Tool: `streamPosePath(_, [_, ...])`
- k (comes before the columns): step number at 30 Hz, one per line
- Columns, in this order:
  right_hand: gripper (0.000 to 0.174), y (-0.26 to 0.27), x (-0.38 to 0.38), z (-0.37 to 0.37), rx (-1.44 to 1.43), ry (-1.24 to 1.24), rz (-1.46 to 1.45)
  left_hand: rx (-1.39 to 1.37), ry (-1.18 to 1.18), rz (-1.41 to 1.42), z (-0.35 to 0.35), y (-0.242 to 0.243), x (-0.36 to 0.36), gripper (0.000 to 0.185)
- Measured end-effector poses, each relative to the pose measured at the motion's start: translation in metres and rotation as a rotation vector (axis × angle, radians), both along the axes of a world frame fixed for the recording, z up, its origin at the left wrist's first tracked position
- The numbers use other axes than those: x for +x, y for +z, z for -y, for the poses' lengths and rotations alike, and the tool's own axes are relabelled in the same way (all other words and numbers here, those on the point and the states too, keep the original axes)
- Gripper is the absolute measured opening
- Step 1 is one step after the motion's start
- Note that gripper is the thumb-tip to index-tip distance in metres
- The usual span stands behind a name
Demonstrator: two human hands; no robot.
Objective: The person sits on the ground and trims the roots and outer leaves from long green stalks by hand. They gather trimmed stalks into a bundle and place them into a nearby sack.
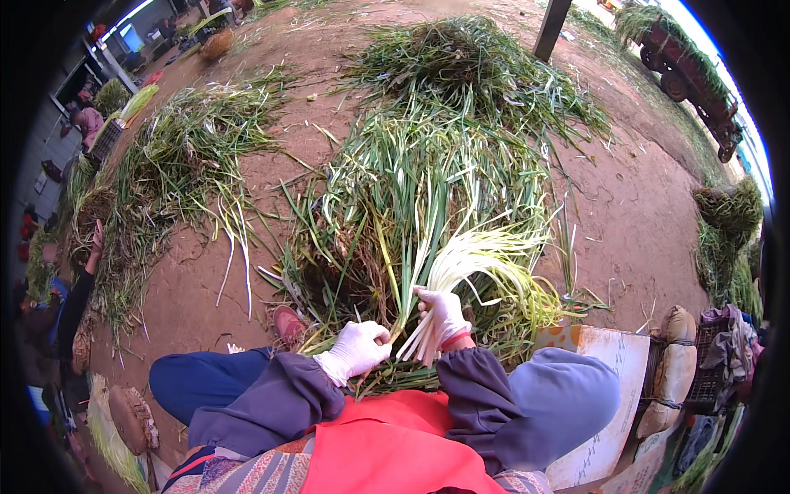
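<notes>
My right hand (445,316), in a pale thin glove, is closed around a bunch of blanched leafy stalks (460,262), which look like garlic chives. Their white ends stick out below the fist, and the yellow-green leaves droop to the right. Just left of it, my left hand (357,347), also gloved, pinches the lower end of a green-leaved stalk (404,305). The fingertips partly hide that end. Directly before me lies a large heap of uncleaned green stalks (444,167), with brown roots (370,265) on its near side.
Another green heap (463,62) lies behind, and a long one (185,136) to the left. A cardboard box (605,370) stands by my right knee. A dark post (552,28) and loaded red trailer (685,62) stand farther off. At left, another person's arm (83,287) reaches out.
</notes>
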State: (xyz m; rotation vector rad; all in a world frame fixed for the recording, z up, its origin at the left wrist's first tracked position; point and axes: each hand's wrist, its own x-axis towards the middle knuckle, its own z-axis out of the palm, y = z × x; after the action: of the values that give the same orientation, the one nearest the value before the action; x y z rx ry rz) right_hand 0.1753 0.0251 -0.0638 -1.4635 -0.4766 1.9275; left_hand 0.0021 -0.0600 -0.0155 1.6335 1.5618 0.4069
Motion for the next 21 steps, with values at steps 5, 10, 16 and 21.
streamPosePath(5, [0.01, -0.005, 0.004, 0.016, -0.154, 0.112, 0.052, 0.061, -0.152, -0.065, 0.0, 0.001, -0.007, 0.023])
streamPosePath(10, [0.011, -0.003, 0.001, 0.021, -0.125, 0.0, -0.209, -0.319, 0.094, 0.334, -0.037, -0.006, -0.012, 0.029])
streamPosePath(16, [0.013, -0.002, -0.007, 0.03, -0.027, 0.0, -0.244, -0.49, 0.462, 0.863, -0.073, -0.026, 0.013, 0.014])
streamPosePath(21, [0.024, -0.002, 0.009, 0.02, -0.002, -0.116, -0.518, -0.506, 0.592, 1.429, -0.027, -0.025, 0.0, 0.012])
